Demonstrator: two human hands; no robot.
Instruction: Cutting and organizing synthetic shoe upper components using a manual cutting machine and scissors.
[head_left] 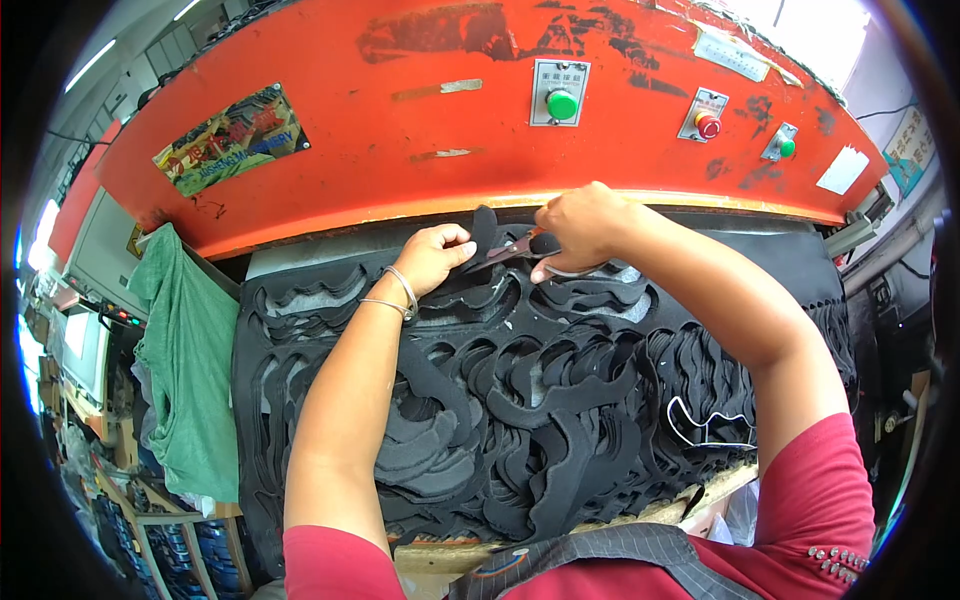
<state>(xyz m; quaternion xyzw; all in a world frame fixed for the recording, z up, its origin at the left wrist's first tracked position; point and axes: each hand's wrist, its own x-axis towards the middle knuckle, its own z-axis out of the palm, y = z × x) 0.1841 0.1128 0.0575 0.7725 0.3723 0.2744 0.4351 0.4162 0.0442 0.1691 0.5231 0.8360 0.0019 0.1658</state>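
Observation:
My left hand [432,262], with bangles at the wrist, pinches a narrow black foam strip [484,228] that stands up between thumb and fingers. My right hand [588,226] is closed round the handles of a pair of scissors [512,249]. The blades point left, toward the strip and my left fingertips. Whether they touch the strip I cannot tell. Both hands are above the far part of a layered black foam sheet [745,262], which has wavy cut-outs. Loose curved black foam pieces [425,445] lie piled nearer to me.
A large red machine [400,130] spans the far side, with a green button [561,104] and a red button [707,125]. A white-edged cutting die [690,425] lies on the foam at the right. Green cloth [190,370] hangs at the left.

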